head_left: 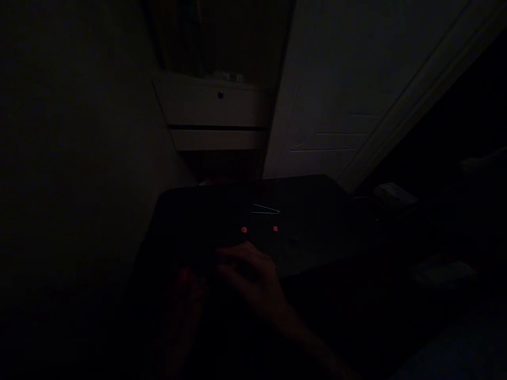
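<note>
The picture is very dark. My right hand is over the near side of a dark table, its thumb and fingers bent together and pointing left. Whatever lies between those fingertips is lost in shadow. To its left my left hand shows only as a dim reddish shape, with its fingers hidden by the dark. Just beyond the right hand lie a small orange-red piece and a second small orange-red piece. Farther back, two thin shiny lengths meet at the right in a narrow V, like tweezers.
Behind the table stands a pale drawer unit with a round lock. A white panelled door is right of it, and a plain wall rises on the left. A pale box-like object sits beyond the table's right side.
</note>
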`<state>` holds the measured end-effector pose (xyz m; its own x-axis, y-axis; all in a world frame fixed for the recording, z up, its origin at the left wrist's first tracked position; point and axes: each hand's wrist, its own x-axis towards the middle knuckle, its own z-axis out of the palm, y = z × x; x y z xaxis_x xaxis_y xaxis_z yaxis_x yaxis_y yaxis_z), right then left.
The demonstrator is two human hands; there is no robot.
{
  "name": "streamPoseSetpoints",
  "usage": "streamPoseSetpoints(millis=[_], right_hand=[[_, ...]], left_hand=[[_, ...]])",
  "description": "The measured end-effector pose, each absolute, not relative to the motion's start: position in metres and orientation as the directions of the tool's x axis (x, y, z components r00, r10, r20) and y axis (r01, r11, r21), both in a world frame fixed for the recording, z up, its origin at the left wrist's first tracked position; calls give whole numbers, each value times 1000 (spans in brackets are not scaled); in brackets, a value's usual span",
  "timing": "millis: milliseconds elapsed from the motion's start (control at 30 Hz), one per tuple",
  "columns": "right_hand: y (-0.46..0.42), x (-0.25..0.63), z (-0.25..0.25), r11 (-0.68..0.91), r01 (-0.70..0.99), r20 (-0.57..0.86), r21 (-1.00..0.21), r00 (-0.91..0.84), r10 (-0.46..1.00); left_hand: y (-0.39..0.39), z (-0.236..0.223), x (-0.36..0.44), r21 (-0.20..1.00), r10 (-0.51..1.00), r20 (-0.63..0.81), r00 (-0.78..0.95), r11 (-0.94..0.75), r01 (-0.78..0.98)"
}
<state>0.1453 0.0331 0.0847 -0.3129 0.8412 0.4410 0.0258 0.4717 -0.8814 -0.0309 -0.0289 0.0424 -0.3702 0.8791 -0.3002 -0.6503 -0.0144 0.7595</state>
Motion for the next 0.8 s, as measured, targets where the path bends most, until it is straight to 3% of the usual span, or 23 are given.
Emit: streamPoseSetpoints(millis=[133,333,800], right_hand=[[27,146,106,537,-53,521,-842,-334,785],[27,145,106,613,-14,579,-790,-343,739],[35,157,113,748,39,662,-663,-435,610]], left_hand=[[-37,40,-32,799,855,-333,-399,30,-601],[-48,36,-17,858,847,-309,-433,51,-512],[-55,42,12,711,929,-110,-355,-176,-681]])
